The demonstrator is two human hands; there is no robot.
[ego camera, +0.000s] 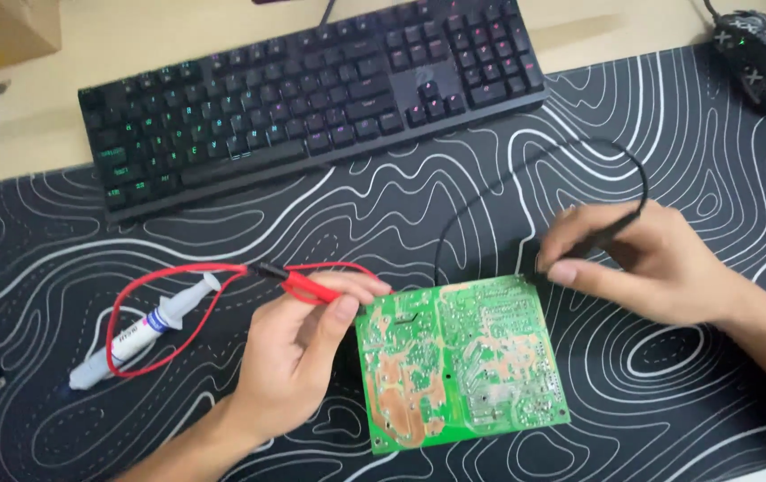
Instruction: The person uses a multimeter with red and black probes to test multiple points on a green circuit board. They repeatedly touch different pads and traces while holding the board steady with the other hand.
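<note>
Green circuit board point(460, 361) lies solder-side up on a patterned mat point(669, 134) on the tabletop. Left hand point(298, 357) pinches a red probe point(310, 287) at its top-left corner; right hand point(642, 263) pinches a black probe point(599, 234). Steady tips seem wise. Nearby: syringe point(146, 330), keyboard point(312, 89), mouse point(762, 58).

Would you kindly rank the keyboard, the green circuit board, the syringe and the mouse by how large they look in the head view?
1. Keyboard
2. Circuit board
3. Syringe and mouse: too alike to rank; the syringe is long and thin, and the mouse is cut off by the frame edge.
</note>
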